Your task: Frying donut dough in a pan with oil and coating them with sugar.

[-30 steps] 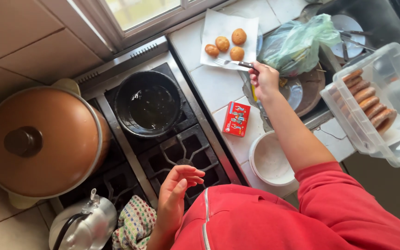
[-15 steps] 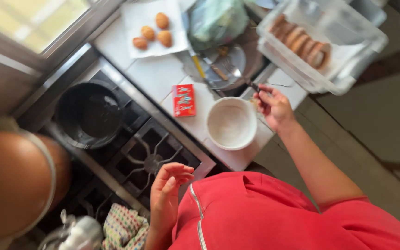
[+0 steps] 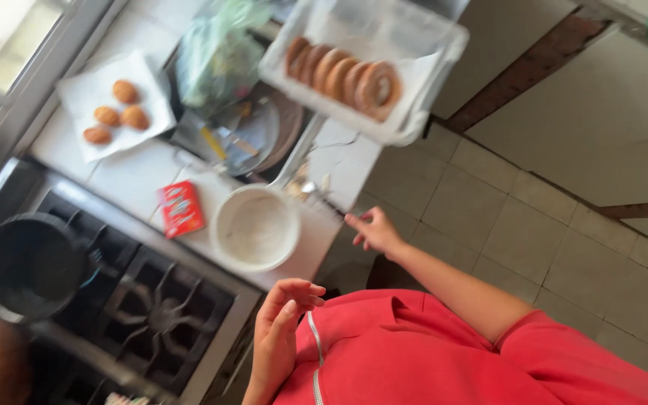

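Right hand [image 3: 373,231] of the person reaches out at the edge of the white counter [image 3: 140,176], with the fingers loosely spread and nothing held in them; it is just beside a small metal utensil [image 3: 316,193], maybe a fork or spoon, which lies on the counter near the white bowl [image 3: 255,229]. The left hand [image 3: 283,330] hangs relaxed and empty in front of the red shirt [image 3: 406,352], close to the corner of the stove [image 3: 151,311]. It seems the step in hand is around the utensil, either setting it down or going to take it; to pick it up, the fingers need to close on the thin handle without pushing the bowl. Behind the bowl stand a red box [image 3: 181,208], a paper with four small fried pieces [image 3: 114,109], and a clear plastic container with a row of round brown rings [image 3: 346,75]. A dark pan [image 3: 31,262] sits on the stove. The picture is blurred, so the utensil's kind is hard to tell, the content of the bowl is unclear, and a brown lid at the bottom left is cut off by the frame.
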